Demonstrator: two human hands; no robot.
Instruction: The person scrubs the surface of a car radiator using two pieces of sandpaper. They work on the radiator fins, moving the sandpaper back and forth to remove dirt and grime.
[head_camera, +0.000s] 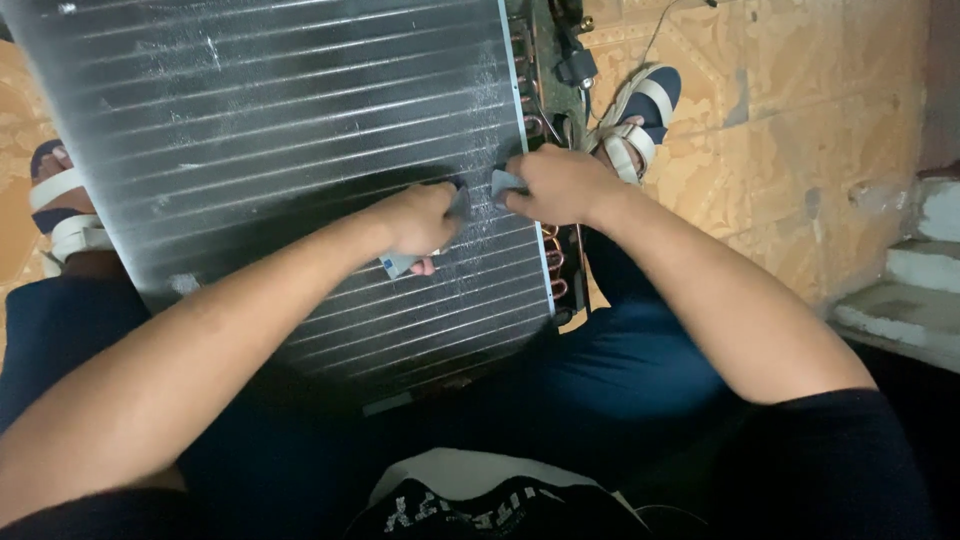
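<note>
Bare forearms, black short sleeves (840, 450), navy trousers (620, 370), white-strapped sandals (640, 115)

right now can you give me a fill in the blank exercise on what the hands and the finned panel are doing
1. Both hands rest on a large metal finned coil panel propped over the person's ____.
2. The left hand and the right hand each grip a small ____ tool.
3. Copper tube bends run along the panel's ____ edge.
4. The sandalled foot stands on a ____ floor.

Missing words: lap; grey; right; tiled
</note>
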